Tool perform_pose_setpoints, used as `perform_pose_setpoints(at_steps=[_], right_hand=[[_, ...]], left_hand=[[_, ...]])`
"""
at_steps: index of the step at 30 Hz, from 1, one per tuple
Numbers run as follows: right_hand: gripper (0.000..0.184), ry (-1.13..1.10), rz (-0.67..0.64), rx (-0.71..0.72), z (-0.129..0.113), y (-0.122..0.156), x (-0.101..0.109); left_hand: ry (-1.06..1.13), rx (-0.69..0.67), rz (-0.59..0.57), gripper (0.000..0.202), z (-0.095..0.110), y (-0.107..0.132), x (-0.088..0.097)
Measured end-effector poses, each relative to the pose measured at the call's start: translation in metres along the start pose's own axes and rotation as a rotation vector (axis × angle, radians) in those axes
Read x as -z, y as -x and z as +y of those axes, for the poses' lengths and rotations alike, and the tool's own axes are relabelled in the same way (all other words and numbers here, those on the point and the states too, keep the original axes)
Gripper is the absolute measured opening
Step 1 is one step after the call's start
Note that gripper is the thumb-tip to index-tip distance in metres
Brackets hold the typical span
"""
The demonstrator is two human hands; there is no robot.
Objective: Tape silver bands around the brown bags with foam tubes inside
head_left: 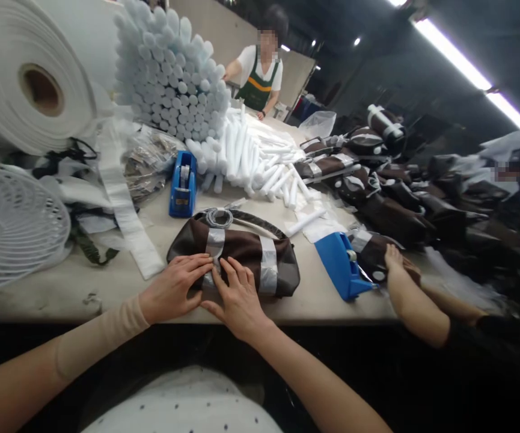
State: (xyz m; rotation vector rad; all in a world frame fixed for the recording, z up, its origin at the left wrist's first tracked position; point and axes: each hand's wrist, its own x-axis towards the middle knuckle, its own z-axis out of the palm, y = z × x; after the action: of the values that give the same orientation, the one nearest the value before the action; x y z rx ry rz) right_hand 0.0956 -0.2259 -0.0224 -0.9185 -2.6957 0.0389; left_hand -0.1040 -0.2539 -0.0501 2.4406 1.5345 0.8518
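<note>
A dark brown folded bag [241, 252] lies on the table in front of me, wrapped with two bands of clear tape. My left hand [175, 290] rests flat on its near left corner, fingers stretched toward the left tape band [214, 246]. My right hand [237, 297] lies beside it, fingers spread and pressing on the same band's lower end. Neither hand grips anything. A coil of grey cord [217, 216] sits on the bag's far edge.
Two blue tape dispensers [183, 185] [343, 264] flank the bag. White foam tubes [260, 162] are heaped behind, with a big white roll [29, 84] and a fan [11, 225] on the left. Taped brown bags [377, 192] pile on the right. A co-worker's arm [410, 297] reaches in; another person [260, 72] stands behind.
</note>
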Motion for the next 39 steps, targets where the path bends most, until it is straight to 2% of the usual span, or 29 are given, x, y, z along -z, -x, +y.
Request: perform_pose_setpoints(at_steps=[3, 4, 5, 7, 9, 11, 12, 14, 16, 19, 22, 25, 28, 30, 33, 36, 37, 39], right_hand=[[0.042, -0.073, 0.066, 0.034, 0.014, 0.004, 0.021], [0.041, -0.076, 0.103, 0.014, 0.024, 0.005, 0.027], [0.045, -0.058, 0.137, -0.034, 0.035, 0.005, 0.033], [0.066, 0.021, 0.166, -0.173, 0.061, 0.005, 0.037], [0.087, 0.096, 0.117, -0.273, 0.084, 0.005, 0.032], [0.097, 0.131, 0.022, -0.285, 0.099, 0.004, 0.023], [0.099, 0.14, -0.017, -0.273, 0.103, 0.004, 0.017], [0.101, 0.146, -0.07, -0.258, 0.104, 0.005, 0.008], [0.103, 0.142, -0.099, -0.265, 0.101, 0.006, 0.001], [0.104, 0.137, -0.114, -0.285, 0.096, 0.007, -0.004], [0.103, 0.111, -0.127, -0.306, 0.098, 0.005, 0.0], [0.094, -0.018, -0.156, -0.357, 0.108, 0.004, 0.011], [0.088, -0.108, -0.102, -0.408, 0.119, 0.006, 0.02], [0.092, -0.061, -0.044, -0.388, 0.119, 0.008, 0.019], [0.097, -0.012, -0.04, -0.32, 0.114, 0.011, 0.009], [0.096, -0.15, -0.032, -0.339, 0.119, 0.014, 0.005], [0.094, -0.224, 0.018, -0.371, 0.125, 0.015, 0.006], [0.087, -0.364, 0.21, -0.452, 0.144, 0.022, 0.011]], left_hand=[[-0.087, -0.044, -0.036, 0.06, 0.006, 0.0, 0.004], [-0.116, -0.059, -0.053, 0.063, 0.01, -0.001, 0.006], [-0.142, -0.069, -0.068, 0.065, 0.013, -0.003, 0.009], [-0.17, -0.057, -0.092, 0.067, 0.019, -0.01, 0.015], [-0.165, -0.003, -0.077, 0.059, 0.024, -0.021, 0.02], [-0.18, 0.057, 0.006, 0.057, 0.027, -0.034, 0.021], [-0.208, 0.068, 0.051, 0.061, 0.027, -0.04, 0.02], [-0.292, 0.047, 0.088, 0.083, 0.028, -0.048, 0.012], [-0.368, 0.012, 0.024, 0.104, 0.027, -0.049, -0.002], [-0.439, 0.021, -0.085, 0.114, 0.023, -0.044, -0.02], [-0.424, 0.034, -0.123, 0.12, 0.017, -0.043, -0.021], [-0.324, 0.05, -0.144, 0.116, 0.011, -0.051, -0.001], [-0.33, 0.124, -0.032, 0.109, 0.011, -0.059, 0.017], [-0.391, 0.105, 0.021, 0.113, 0.016, -0.059, 0.016], [-0.435, -0.006, -0.065, 0.118, 0.025, -0.053, -0.001], [-0.389, -0.05, -0.117, 0.12, 0.025, -0.048, -0.011], [-0.353, -0.045, -0.089, 0.118, 0.022, -0.046, -0.009], [-0.248, 0.025, 0.059, 0.103, 0.013, -0.041, 0.0]])
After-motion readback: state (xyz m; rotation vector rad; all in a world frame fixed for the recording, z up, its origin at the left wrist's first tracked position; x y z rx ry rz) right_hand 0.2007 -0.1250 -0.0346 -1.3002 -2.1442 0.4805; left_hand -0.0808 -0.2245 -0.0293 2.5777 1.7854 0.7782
